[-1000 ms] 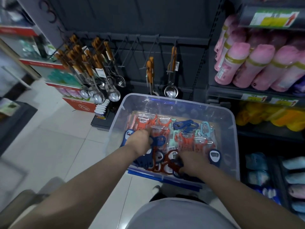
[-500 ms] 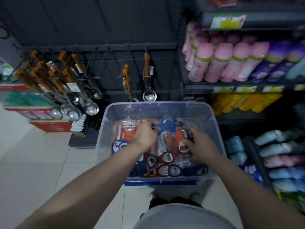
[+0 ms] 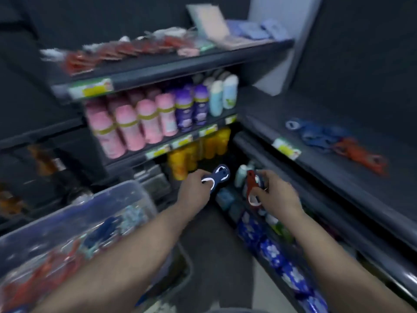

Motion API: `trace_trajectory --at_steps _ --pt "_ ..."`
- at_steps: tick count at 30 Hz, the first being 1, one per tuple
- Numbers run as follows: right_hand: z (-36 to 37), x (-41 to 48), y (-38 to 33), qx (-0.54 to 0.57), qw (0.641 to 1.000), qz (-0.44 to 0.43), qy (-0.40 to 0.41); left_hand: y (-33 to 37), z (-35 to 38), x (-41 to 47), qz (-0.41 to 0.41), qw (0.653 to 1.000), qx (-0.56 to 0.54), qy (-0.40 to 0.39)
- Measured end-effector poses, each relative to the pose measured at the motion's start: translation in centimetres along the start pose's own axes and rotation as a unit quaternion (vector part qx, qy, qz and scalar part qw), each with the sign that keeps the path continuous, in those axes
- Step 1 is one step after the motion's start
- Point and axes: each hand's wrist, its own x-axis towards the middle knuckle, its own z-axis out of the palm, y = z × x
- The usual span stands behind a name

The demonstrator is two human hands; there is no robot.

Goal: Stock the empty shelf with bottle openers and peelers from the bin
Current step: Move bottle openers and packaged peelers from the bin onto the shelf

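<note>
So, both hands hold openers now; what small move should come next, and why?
Probably carry both hands right and up to the dark grey shelf. The left hand grips a navy plastic bottle opener, the right hand a red plastic opener, and blue and red openers already lie there.

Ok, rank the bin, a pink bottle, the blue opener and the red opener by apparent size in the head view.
1. The bin, though it is nearest.
2. pink bottle.
3. blue opener and red opener: look alike, both partly hidden, tied.
</note>
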Motion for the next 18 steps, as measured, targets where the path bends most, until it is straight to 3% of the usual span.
trace_trajectory --at_steps 7,18 --pt "-12.5 3.5 12.1 0.013 0.986 0.096 0.137 14.1 12.1 4.3 0.085 0.995 -0.036 -0.042" --pt "-16.4 9.8 15.8 0.026 0.980 0.137 0.140 22.5 16.8 10.5 0.127 0.991 0.007 -0.029"
